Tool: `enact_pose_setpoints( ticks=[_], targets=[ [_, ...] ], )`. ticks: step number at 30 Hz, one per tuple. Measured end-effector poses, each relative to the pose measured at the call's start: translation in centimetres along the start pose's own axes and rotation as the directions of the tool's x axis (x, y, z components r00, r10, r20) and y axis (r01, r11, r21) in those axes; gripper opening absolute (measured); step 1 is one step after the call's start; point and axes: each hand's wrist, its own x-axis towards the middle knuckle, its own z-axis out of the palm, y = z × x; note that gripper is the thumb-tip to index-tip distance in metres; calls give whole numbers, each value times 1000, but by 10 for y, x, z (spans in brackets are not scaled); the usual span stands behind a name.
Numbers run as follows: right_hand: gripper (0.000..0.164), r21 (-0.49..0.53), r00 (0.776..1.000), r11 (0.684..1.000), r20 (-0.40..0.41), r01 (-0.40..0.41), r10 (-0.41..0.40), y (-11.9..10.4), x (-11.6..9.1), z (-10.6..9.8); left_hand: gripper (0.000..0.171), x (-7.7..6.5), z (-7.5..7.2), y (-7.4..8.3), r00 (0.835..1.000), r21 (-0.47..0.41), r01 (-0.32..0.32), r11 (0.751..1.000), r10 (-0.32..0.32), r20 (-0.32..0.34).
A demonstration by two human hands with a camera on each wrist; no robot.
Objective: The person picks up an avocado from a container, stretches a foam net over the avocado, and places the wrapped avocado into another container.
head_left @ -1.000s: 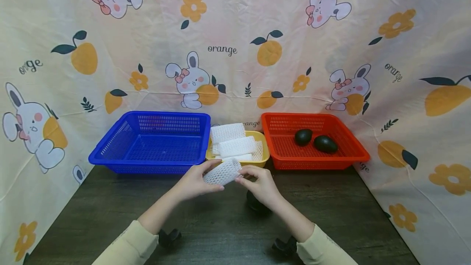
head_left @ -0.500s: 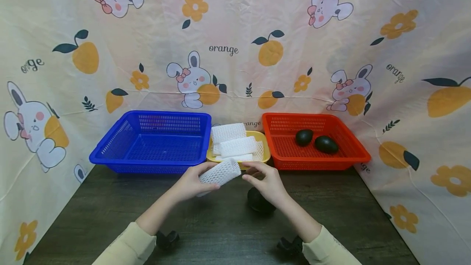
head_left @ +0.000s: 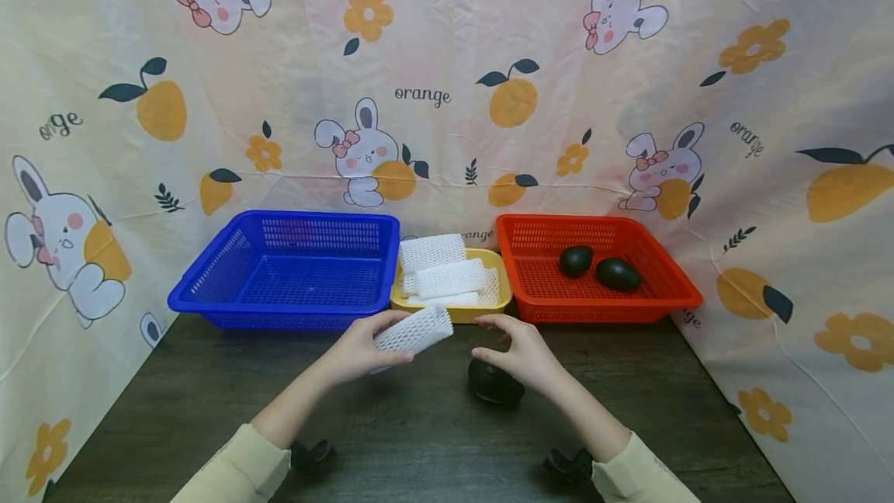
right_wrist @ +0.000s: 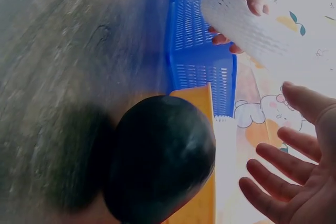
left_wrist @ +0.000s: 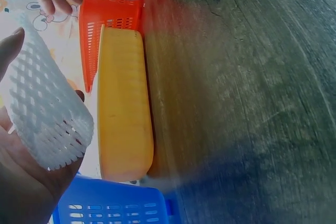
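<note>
My left hand (head_left: 363,349) grips a white foam fruit net (head_left: 419,330), a mesh sleeve, with thumb and fingers round one end; its other end points up and right. In the left wrist view the foam net (left_wrist: 44,98) stands tilted against the palm. To its right my right hand (head_left: 522,352) holds nothing, its fingers spread and slightly bent, above a dark green avocado (head_left: 494,383) that lies on the table. The right wrist view shows the avocado (right_wrist: 160,161) large beside the right hand (right_wrist: 294,166), apart from the fingers.
A yellow basket (head_left: 504,305) behind the hands bears several white foam nets (head_left: 450,278). On its left stands a blue basket (head_left: 286,317); on its right a red basket (head_left: 601,310) holds two avocados (head_left: 618,275). A patterned cloth (head_left: 447,154) hangs behind the dark table (head_left: 419,441).
The right hand has let go of the foam net's end and moved right and slightly down, over the avocado. The left hand still holds the net, shifted slightly left.
</note>
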Motion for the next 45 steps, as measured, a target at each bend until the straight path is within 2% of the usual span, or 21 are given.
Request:
enact_pose_setpoints(
  ticks=[6,15,25,45],
  targets=[
    [51,-45,998,999,61,-29,31,6,-5,1,59,-3,-1,-3,1000,19,-21,1000,21,14],
    [58,-140,985,989,156,-56,78,19,-10,5,60,-5,-1,-4,1000,24,3,1000,-4,23],
    [72,-181,954,980,268,-87,134,26,-9,7,61,-8,-2,-8,1000,13,5,1000,-5,28],
    [66,-230,956,971,262,-71,132,22,-9,10,60,-9,-2,-10,999,15,-14,1000,14,33]
  ],
)
